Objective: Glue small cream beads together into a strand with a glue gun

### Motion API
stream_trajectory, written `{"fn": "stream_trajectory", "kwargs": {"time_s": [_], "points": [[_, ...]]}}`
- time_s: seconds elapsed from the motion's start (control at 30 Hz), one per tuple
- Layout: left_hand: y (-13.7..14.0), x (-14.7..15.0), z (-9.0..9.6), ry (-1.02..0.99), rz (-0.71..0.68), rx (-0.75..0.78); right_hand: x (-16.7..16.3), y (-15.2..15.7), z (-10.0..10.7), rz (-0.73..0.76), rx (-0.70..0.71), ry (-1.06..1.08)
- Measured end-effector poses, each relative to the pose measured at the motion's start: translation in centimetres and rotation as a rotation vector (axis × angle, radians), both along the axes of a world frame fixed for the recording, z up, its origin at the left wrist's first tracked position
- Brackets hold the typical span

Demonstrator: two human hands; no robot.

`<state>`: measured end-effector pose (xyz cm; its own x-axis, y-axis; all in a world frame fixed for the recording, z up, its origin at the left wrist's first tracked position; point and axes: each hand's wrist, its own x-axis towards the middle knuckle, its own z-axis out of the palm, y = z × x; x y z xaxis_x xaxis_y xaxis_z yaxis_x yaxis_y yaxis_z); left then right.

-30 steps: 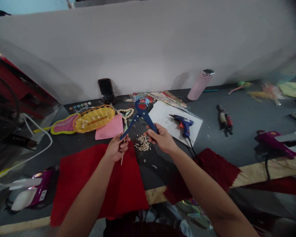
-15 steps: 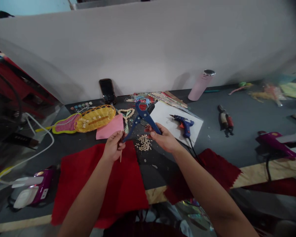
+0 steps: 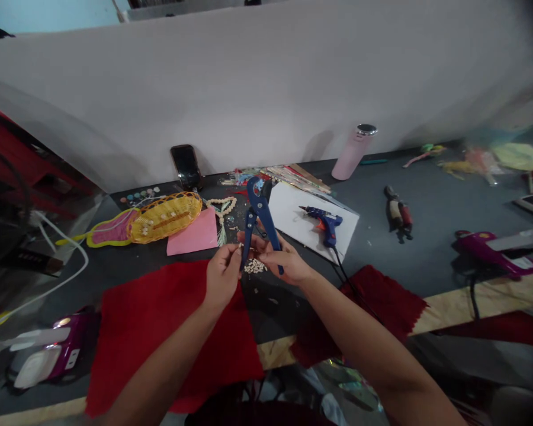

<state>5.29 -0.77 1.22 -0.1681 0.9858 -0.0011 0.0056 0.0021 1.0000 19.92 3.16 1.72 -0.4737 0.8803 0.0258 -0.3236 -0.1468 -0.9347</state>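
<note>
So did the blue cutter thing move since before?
Yes. The blue cutter swung upright and its handles closed together. Against the white sheet it now stands steeper, with both hands meeting at its handles over the pale beads.

On your workbench: two red cloths (image 3: 160, 331) (image 3: 373, 307), one blue cutter (image 3: 260, 216), one glue gun (image 3: 322, 222), one yellow basket (image 3: 166, 216), one pink bottle (image 3: 353, 152).
</note>
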Motion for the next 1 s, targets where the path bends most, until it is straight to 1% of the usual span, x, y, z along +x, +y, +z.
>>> {"fn": "stream_trajectory", "kwargs": {"time_s": [0.1,0.17,0.23,0.3,0.37,0.43,0.47,0.53,0.6,0.67,0.83,1.0], "points": [[-0.1,0.1,0.1,0.034,-0.026,-0.015,0.4,0.1,-0.4,0.044,-0.001,0.012],[-0.1,-0.2,0.4,0.048,-0.037,0.007,0.8,0.0,-0.5,0.023,0.042,-0.014],[0.1,-0.7,0.7,0.039,-0.020,0.047,1.1,0.1,-0.5,-0.023,0.126,-0.077],[0.3,-1.4,1.0,0.009,0.031,0.090,1.6,0.2,-0.2,-0.067,0.259,-0.184],[0.6,-2.2,1.1,-0.030,0.091,0.120,1.9,0.3,0.2,-0.105,0.447,-0.362],[1.0,-3.0,1.0,-0.063,0.130,0.135,1.9,0.5,0.4,-0.130,0.637,-0.617],[1.1,-3.4,0.9,-0.073,0.145,0.140,1.8,0.6,0.4,-0.132,0.710,-0.753],[1.3,-4.1,0.8,-0.084,0.177,0.156,1.3,0.6,0.0,-0.123,0.802,-0.984],[1.5,-4.7,0.7,-0.080,0.208,0.181,0.7,0.4,-0.6,-0.114,0.847,-1.122],[1.6,-5.1,0.6,-0.056,0.221,0.198,0.2,0.2,-1.1,-0.120,0.880,-1.171],[1.4,-5.2,0.5,0.039,0.196,0.171,-0.3,-0.1,-1.5,-0.145,0.891,-1.166],[1.2,-5.1,0.5,0.127,0.163,0.149,-0.4,-0.3,-1.5,-0.124,0.902,-1.164]]}}
